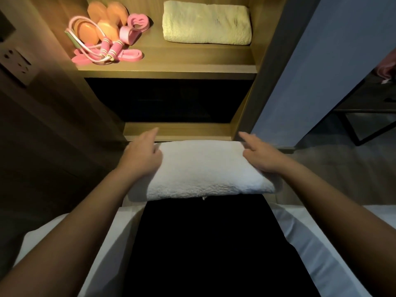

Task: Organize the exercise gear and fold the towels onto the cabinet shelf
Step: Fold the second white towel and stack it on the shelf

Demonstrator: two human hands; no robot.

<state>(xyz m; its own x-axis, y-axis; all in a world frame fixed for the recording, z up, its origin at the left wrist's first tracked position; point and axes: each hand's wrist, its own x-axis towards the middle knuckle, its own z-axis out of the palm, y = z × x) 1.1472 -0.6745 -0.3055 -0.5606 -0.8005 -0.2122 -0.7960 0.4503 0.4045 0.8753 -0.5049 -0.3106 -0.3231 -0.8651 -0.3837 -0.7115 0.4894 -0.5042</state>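
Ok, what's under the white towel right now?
Black fabric shows just below the white towel, and the left hand and right hand lie on its ends. Whether fingers or knees support it underneath is covered.
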